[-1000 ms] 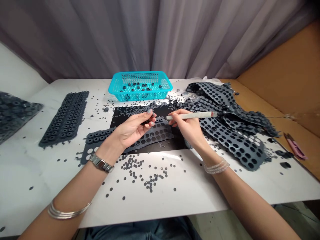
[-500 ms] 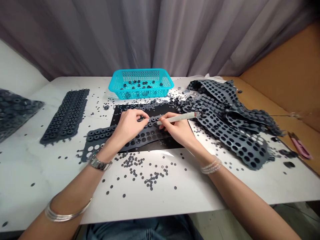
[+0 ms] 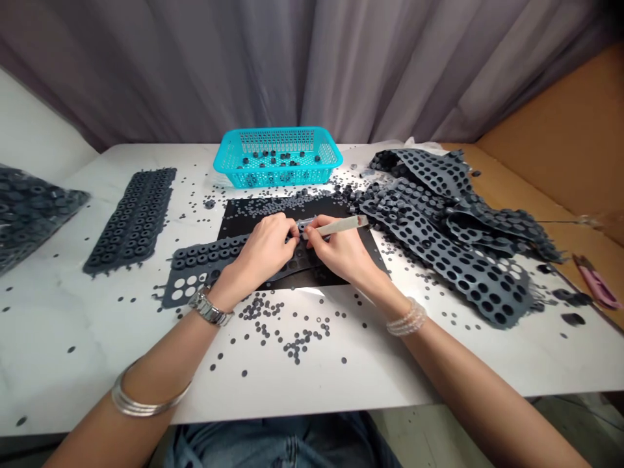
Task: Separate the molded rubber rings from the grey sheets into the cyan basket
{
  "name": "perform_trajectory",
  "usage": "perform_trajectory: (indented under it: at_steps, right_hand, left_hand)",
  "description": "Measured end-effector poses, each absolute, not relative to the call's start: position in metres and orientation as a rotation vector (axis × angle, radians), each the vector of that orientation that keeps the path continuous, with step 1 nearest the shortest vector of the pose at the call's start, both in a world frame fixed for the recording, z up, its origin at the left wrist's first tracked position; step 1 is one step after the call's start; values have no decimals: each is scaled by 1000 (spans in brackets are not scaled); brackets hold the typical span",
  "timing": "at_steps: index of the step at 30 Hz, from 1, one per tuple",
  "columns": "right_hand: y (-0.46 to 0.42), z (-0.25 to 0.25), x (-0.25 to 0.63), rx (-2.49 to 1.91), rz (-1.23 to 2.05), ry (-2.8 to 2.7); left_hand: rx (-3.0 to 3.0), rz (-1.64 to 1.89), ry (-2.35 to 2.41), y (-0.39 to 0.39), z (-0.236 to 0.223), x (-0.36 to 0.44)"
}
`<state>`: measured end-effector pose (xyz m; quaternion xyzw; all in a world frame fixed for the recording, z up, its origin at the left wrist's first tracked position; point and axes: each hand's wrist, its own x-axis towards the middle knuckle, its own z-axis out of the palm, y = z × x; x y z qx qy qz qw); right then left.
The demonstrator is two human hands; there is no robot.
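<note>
Rubber sheet (image 3: 214,263): left hand (image 3: 263,247) now pinching its rings, formerly lifted; right hand (image 3: 336,250) gripping pale tool (image 3: 336,226), tip lowered to sheet.

Even, soft lighting, sharp mid-frame.
Glare patch on the white table (image 3: 312,294) just below centre, light probably from overhead. Shadows faint. Wide-angle bowing at left and right edges; right-edge corners slightly soft, curtain (image 3: 302,65) at top dim.

Both arms reach forward over the table. The left hand (image 3: 266,244) and right hand (image 3: 336,250) meet, fingers curled and pinching.
</note>
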<state>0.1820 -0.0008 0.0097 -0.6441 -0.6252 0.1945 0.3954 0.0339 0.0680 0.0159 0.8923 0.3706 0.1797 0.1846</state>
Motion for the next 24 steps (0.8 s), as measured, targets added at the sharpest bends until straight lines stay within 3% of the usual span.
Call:
perform_trajectory:
  at_steps: [7,12,24]
  right_hand:
    - [1,6,185,-1601,577,-1484]
    - [0,5,193,-1479,656,-1253]
    - [-3,0,232,-1518,233,-1297]
  left_hand:
    - [1320,904,893,92,41,8]
    - [696,755,718,99,38,7]
    - [442,705,560,95,32,14]
